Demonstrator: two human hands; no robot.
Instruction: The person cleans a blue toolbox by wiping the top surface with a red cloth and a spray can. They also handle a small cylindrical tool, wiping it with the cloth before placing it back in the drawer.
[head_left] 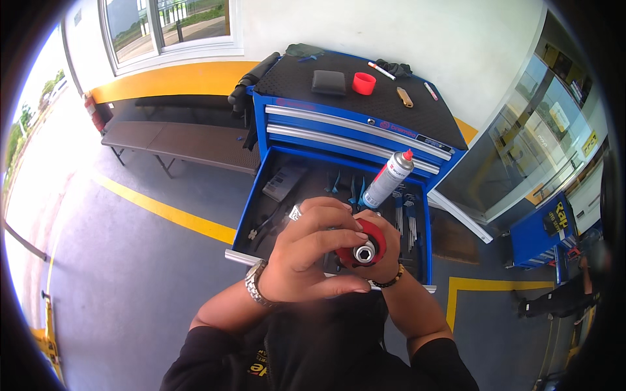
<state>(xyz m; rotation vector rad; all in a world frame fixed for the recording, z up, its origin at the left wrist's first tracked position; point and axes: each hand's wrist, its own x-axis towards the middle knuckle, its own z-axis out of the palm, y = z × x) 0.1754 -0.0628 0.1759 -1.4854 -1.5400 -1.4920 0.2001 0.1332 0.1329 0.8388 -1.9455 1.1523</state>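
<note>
My right hand is wrapped round a red-and-black tool, most of whose body is hidden. A silver hex socket on its nose faces up toward me. Curved over the tool from the left is my left hand. Its fingertips lie at the red rim, and its thumb sticks out apart below the socket. Both hands are above a pulled-out drawer of a blue tool cabinet. Just beyond my right hand, a white spray can with a red cap leans in the drawer.
Blue-handled pliers, slim metal tools and a grey case lie in the drawer. A black pouch, red ring and folding knife rest on top. A brown bench stands left; another blue cabinet stands right.
</note>
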